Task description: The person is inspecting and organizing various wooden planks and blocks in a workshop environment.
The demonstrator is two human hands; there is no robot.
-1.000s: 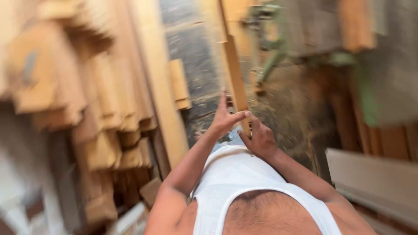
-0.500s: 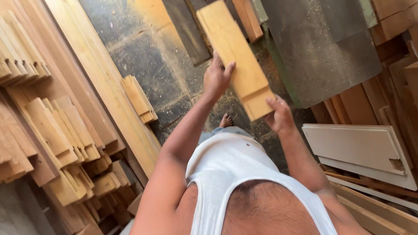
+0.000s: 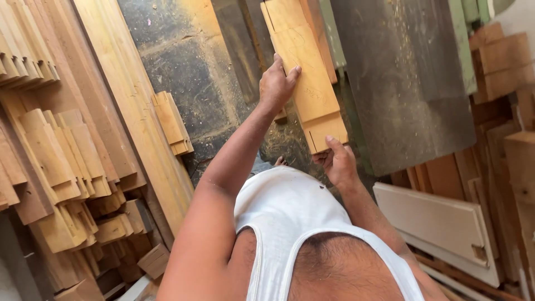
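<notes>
I hold a long, light wooden plank (image 3: 307, 78) out in front of my chest, its length running away from me. My left hand (image 3: 276, 85) grips its left edge partway up, fingers laid over the top face. My right hand (image 3: 336, 161) supports the near end from below, thumb on the edge. A thin pencil outline shows on the plank's face. It seems to be more than one board stacked together. Beneath it lies a dusty stone floor (image 3: 184, 67).
Stacks of cut wooden pieces (image 3: 61, 167) fill the left side, with long planks (image 3: 120, 95) leaning beside them. A small wood block (image 3: 173, 122) lies on the floor. A grey machine table (image 3: 407, 83) stands at right, a white panel (image 3: 440, 228) below it.
The view has steadied from a blur. The plank has shifted up and further from me, my left hand sliding higher along its edge; my right hand stays at the near end.
</notes>
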